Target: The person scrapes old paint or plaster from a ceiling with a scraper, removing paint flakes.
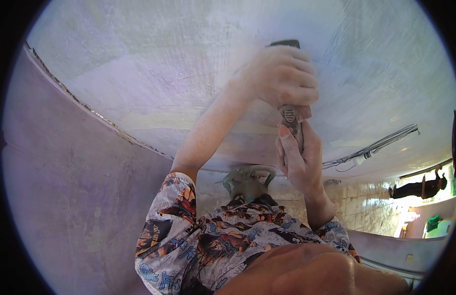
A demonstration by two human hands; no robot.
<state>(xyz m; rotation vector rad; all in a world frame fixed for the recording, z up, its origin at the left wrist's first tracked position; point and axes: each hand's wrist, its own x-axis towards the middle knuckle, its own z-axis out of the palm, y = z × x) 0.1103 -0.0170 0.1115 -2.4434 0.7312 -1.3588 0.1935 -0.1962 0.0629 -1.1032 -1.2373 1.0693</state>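
Note:
A dusty hand-held power tool with a ribbed patch on its body is held against the pale, scratched plaster surface. My left hand is closed over its front part, and most of that part is hidden under the fingers. A dark flat edge sticks out beyond the knuckles. Lower down, my right hand wraps round the tool's rear body, thumb lying along it. Pale dust coats both hands. The tool's exact kind cannot be made out.
Loose cables with a white fitting hang at the right. A rough dark seam borders the plaster and the left wall. My feet stand on a greenish support. Another person is far off near a bright opening.

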